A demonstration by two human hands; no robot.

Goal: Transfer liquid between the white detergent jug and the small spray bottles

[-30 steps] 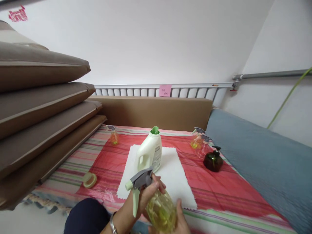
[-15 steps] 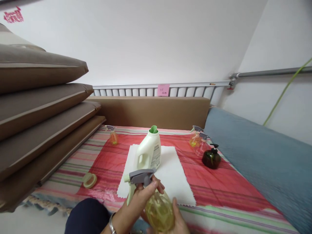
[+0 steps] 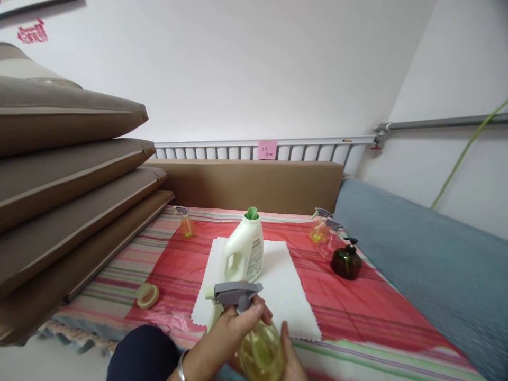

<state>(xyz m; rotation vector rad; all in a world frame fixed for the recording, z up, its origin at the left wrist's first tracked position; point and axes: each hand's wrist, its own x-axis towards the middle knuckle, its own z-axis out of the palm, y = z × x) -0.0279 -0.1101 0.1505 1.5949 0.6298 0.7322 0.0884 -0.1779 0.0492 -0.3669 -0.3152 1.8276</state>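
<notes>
A spray bottle with yellowish liquid and a grey trigger head is between my hands at the bottom centre. My left hand, with a silver bangle at the wrist, is closed around its neck just below the head. Against the right side of its body rests my right hand, cupping it; part of this hand lies beyond the frame's lower edge. The nozzle points left. Just behind stands a white detergent bottle, upright, with a green spout, on a white sheet.
To the right stand a dark pump bottle, a pink spray bottle and a yellow one. An orange spray bottle is at the back left. A round pale cap lies front left. Stacked cushions border the left.
The spray bottle's head has turned slightly and looks more level. Both hands keep their hold on it. The whole view has shifted a little as my head moved.
</notes>
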